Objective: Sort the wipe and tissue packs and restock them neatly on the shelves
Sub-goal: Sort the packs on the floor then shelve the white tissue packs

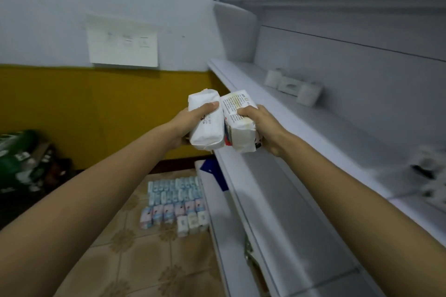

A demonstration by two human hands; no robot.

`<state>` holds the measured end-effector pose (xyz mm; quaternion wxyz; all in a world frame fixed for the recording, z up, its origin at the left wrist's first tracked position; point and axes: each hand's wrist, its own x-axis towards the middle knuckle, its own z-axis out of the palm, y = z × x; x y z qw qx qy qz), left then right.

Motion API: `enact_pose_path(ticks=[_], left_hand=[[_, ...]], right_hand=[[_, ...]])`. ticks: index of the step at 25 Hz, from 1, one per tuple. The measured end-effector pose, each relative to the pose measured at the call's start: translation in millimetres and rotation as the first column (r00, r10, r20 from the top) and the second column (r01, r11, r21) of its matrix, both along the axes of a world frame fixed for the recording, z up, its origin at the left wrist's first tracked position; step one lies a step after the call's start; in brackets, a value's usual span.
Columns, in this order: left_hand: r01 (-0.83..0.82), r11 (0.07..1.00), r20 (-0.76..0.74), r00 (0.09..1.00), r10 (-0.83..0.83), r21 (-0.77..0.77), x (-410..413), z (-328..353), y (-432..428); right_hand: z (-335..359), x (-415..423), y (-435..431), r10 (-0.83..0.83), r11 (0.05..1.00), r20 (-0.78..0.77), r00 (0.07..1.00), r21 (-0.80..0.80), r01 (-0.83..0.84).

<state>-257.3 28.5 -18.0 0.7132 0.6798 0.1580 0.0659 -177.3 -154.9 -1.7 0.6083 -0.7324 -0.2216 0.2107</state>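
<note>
Two white packs, print illegible

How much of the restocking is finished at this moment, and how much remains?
Done: only a small group of packs stands on the middle shelf. In hand: the left hand grips a white pack, the right hand a printed pack, both near that shelf. Left: rows of packs lie on the floor, so most remains.

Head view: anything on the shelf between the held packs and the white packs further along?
No. In the head view, the shelf is bare between the held packs and the white packs.
</note>
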Motion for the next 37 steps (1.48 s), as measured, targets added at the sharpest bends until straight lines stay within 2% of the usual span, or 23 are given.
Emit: enact_pose_path(ticks=[4,8,13,17,22,25,29,32,34,37], left_hand=[[0.111,0.990,-0.157,0.983,-0.096,0.088,-14,-8,102],[0.140,0.979,-0.262,0.960,-0.098,0.147,-20,-33,176],[0.163,0.986,-0.300,0.943,-0.141,0.047,-10,-89,221],[0.150,0.989,-0.385,0.914,-0.131,0.020,16,-139,253],[0.070,0.997,-0.501,0.862,-0.076,-0.030,68,-209,300],[-0.046,0.998,-0.548,0.836,0.010,-0.052,111,-239,335],[-0.127,0.991,-0.661,0.748,0.069,-0.040,162,-279,377],[-0.183,0.983,-0.650,0.750,0.123,-0.025,191,-318,395],[-0.179,0.984,-0.663,0.734,0.147,0.020,203,-355,402],[-0.175,0.976,-0.736,0.642,0.214,0.132,216,-445,411]], right_hand=[[-22,9,96,0.122,0.990,-0.077,0.990,-0.060,-0.126],[-51,18,163,0.194,0.970,-0.213,0.958,-0.104,-0.220],[-107,32,221,0.216,0.928,-0.266,0.939,-0.245,-0.283],[-162,59,257,0.128,0.909,-0.323,0.937,-0.339,-0.242],[-238,109,315,-0.056,0.976,-0.377,0.925,-0.217,-0.030],[-273,152,359,-0.069,0.980,-0.471,0.879,-0.195,-0.028],[-320,194,395,-0.123,0.954,-0.544,0.830,-0.295,-0.052],[-358,210,410,-0.175,0.936,-0.595,0.785,-0.349,-0.056],[-394,213,413,-0.235,0.899,-0.558,0.796,-0.436,-0.040],[-468,212,415,-0.374,0.817,-0.440,0.816,-0.573,0.066]])
